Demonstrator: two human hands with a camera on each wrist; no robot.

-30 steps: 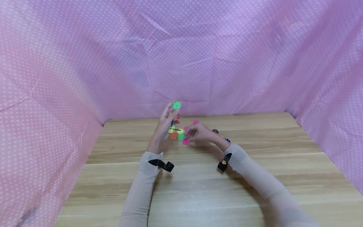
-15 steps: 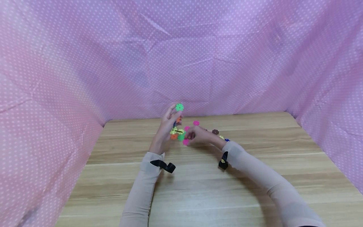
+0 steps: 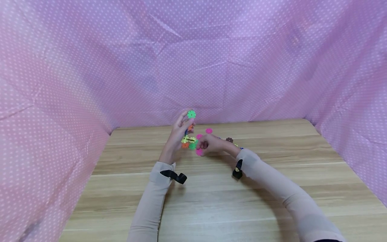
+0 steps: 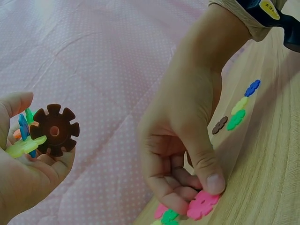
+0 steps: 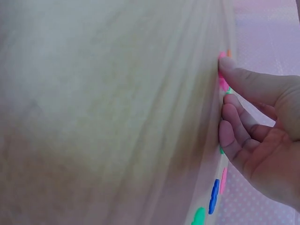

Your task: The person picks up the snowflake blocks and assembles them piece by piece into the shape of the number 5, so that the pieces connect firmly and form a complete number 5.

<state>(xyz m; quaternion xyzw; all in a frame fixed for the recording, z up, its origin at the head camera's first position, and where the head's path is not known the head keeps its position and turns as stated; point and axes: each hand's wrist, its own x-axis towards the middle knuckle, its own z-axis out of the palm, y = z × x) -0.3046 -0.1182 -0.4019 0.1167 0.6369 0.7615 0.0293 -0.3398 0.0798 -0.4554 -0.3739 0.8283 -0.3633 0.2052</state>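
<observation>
My left hand (image 3: pixel 174 136) is raised over the table's far part and holds several notched plastic discs joined together. A green disc (image 3: pixel 191 114) tops this piece; a brown disc (image 4: pixel 44 129) and a yellow disc (image 4: pixel 26 146) show in the left wrist view. Lower down to the right, my right hand (image 3: pixel 214 144) is at the tabletop, thumb and curled fingers pinching a pink disc (image 4: pixel 201 206). That disc lies at the table surface; the fingers partly cover it. Beside the right fingertips is a loose green disc (image 3: pixel 192 146).
More loose discs lie on the wooden table (image 3: pixel 211 201): an orange one (image 3: pixel 185 145) to the left, a pink one (image 3: pixel 209 131) behind, and a brown one (image 3: pixel 229 140) to the right. Dotted pink cloth (image 3: pixel 193 67) walls the back and sides.
Over the last second my left hand has shifted slightly right with the joined discs. My right fingers have curled in more, and the pink disc under them has moved slightly right.
</observation>
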